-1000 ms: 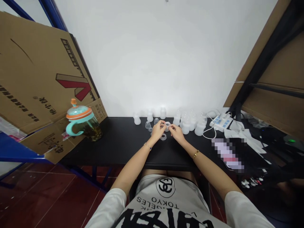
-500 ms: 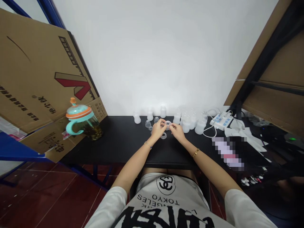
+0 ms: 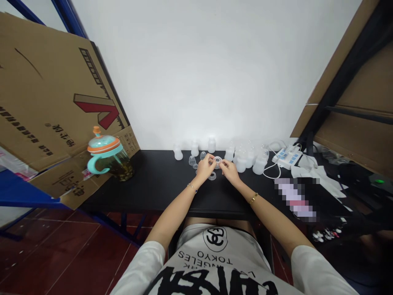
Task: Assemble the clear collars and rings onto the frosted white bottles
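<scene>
Head camera, and from the left: a carton (image 3: 61, 90) leans at the worktop (image 3: 147, 180)'s end, with a jug (image 3: 121, 164) just in front of it.

"Why is the jug out there?"

"Perhaps to keep it clear of the small pieces; it sits well apart from the hands."

"Moving right, three bottles (image 3: 195, 148) stand upright by the wall (image 3: 215, 73), spaced out, and clear caps (image 3: 192, 160) lie nearer."

"Within easy reach, I'd judge. Now the left hand (image 3: 205, 169): narrow grip, finger and thumb pinching the edge of a ring (image 3: 217, 157)."

"A second ring (image 3: 212, 178) lies on the worktop, just below the pinched one."

"And the right hand (image 3: 229, 172) pinches the opposite edge, grip equally narrow. So the ring is between both hands, face up, probably held so to steady it from two sides."

"Does it touch anything underneath?"

"Can't tell; fingers hide that."

"Beyond, a bottle cluster (image 3: 241, 163) crowds together, then a power strip (image 3: 287, 158), crumpled paper (image 3: 321, 181) and a pixelated item (image 3: 295, 200)."

"All off to the side, which leaves elbow room."
</scene>
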### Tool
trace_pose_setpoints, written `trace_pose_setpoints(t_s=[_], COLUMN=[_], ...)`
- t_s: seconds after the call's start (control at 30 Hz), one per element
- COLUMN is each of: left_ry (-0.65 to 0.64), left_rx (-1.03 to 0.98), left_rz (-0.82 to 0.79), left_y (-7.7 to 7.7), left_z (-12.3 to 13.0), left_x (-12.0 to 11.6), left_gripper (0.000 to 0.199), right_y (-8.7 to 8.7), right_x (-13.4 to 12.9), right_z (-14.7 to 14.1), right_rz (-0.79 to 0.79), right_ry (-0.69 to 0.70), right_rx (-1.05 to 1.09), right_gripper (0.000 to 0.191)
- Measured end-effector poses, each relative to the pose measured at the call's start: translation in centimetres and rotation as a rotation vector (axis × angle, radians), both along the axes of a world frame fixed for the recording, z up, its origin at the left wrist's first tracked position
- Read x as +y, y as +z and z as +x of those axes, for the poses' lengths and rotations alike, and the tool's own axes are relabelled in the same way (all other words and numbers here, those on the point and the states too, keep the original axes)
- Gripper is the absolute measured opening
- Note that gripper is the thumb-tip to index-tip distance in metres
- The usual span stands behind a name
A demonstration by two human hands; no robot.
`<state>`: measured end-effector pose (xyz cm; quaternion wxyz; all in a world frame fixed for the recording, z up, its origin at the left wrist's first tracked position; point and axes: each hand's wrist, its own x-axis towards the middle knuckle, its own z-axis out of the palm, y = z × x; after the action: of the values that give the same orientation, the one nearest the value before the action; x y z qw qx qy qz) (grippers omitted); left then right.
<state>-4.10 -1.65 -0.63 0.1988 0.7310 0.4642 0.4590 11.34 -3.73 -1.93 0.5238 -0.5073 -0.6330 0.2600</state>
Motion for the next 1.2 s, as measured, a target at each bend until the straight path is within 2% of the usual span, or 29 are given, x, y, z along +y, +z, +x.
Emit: trace_pose_setpoints(t_s=[0.53,0.9,1.2], left_ry=[-0.013,-0.030,-0.040], left_rx=[0.052,-0.017,-0.015], left_rz=[-0.017,-0.027,-0.026], left_y=[0.13,0.09,0.12], left_z=[-0.09,-0.01,-0.09], left_x=[-0.22,-0.09,-0.14], left_gripper=[0.023,0.011,0.009], right_y=[-0.49,-0.32,-0.28], right_x=[0.45,0.30,0.27], right_z=[0.06,0.05,0.15], right_rz=[0.016,0.032,0.040], right_ry=[0.009,-0.028,-0.022], right_rx=[0.012,-0.048,-0.066], right_gripper=[0.035,0.030,0.029])
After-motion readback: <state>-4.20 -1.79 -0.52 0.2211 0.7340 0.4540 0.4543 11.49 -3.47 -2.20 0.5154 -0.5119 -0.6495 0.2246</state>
